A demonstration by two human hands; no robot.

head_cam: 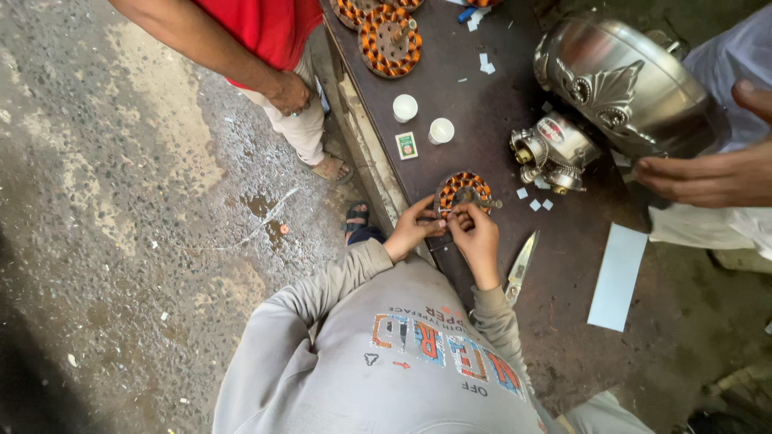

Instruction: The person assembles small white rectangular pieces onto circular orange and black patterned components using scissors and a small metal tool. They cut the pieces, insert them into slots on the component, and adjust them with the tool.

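A round stator (465, 190) with orange copper coils lies on the dark brown workbench (482, 104) near its front edge. My left hand (412, 231) grips the stator's lower left rim with its fingertips. My right hand (477, 238) pinches at the lower edge of the same stator, just right of my left hand. Whether a small piece sits between the fingers cannot be made out. My grey sleeves and sweatshirt fill the bottom of the view.
Scissors (521, 266) and a white paper sheet (618, 276) lie right of my hands. Two white cups (404, 107), a small box (407, 145), a silver motor part (555, 149) and more stators (389, 42) sit further back. Another person's hand (708, 175) touches a silver housing (627, 80). A person in red (265, 32) stands left.
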